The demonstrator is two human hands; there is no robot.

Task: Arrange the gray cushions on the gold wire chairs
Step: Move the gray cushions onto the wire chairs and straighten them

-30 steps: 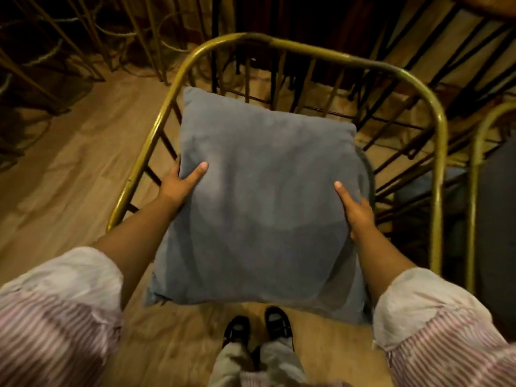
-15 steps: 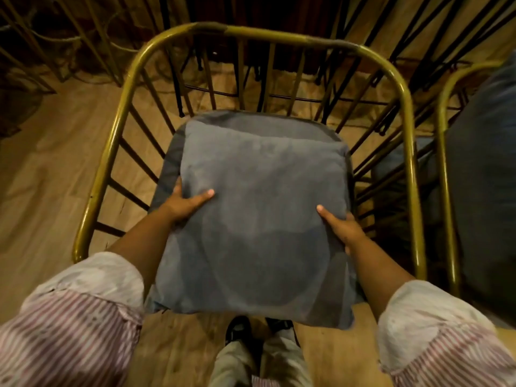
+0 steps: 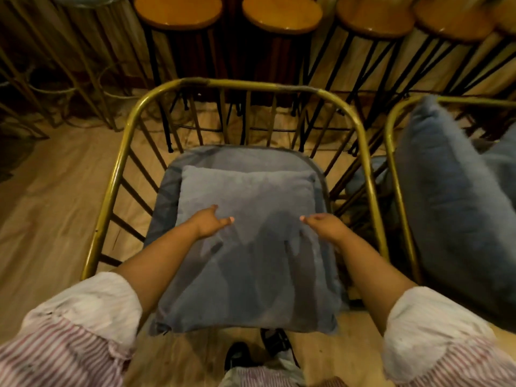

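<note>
A gray cushion (image 3: 248,263) lies flat on the gray seat pad (image 3: 240,156) of a gold wire chair (image 3: 120,169) right below me. My left hand (image 3: 208,222) rests on top of the cushion's left half, fingers loosely spread. My right hand (image 3: 325,226) hovers over or touches its right half, fingers apart. Neither hand grips the cushion. A second gold wire chair (image 3: 391,141) stands on the right, with another gray cushion (image 3: 452,208) leaning upright in it.
A row of round wooden bar stools (image 3: 178,11) on thin black legs stands behind the chairs. Gold wire stool frames (image 3: 55,88) crowd the far left. Wooden floor (image 3: 47,208) stretches to the left. My feet (image 3: 259,350) show below the cushion's front edge.
The cushion has come down from my grip onto the chair seat. Both hands let go of its sides and moved onto its top, nearer the middle.
</note>
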